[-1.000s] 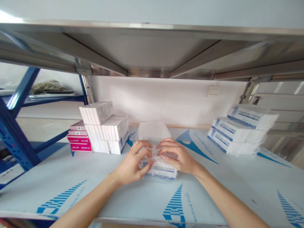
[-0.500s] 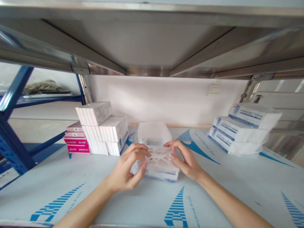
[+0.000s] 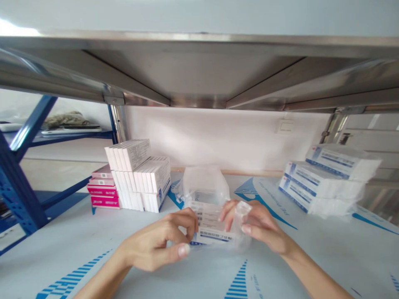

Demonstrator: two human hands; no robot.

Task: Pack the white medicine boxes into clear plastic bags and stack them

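Observation:
A bundle of small white-and-blue cartons (image 3: pixel 215 236) lies on the worktop in front of me, inside a clear plastic bag (image 3: pixel 205 178). The bag's loose end spreads toward the wall. My right hand (image 3: pixel 262 224) is closed on a bunched fold of the bag at the bundle's right side. At the left side, my left hand (image 3: pixel 165 236) has bent fingers whose tips touch the bundle's edge; its thumb stands apart and I see nothing held between. Printed lines and barcodes show on the cartons' upper faces.
White cartons (image 3: pixel 137 178) are stacked at the left, beside pink boxes (image 3: pixel 104 191). More bagged cartons (image 3: pixel 324 182) stand at the right. A metal shelf (image 3: pixel 199 74) hangs low overhead. The worktop (image 3: pixel 193 278) has printed protective film. A blue rack (image 3: pixel 18 178) stands left.
My right hand has pulled a fold of the bag rightward, uncovering more of the carton print. My left hand has shifted lower, its thumb farther from its fingers. The view has tilted slightly upward.

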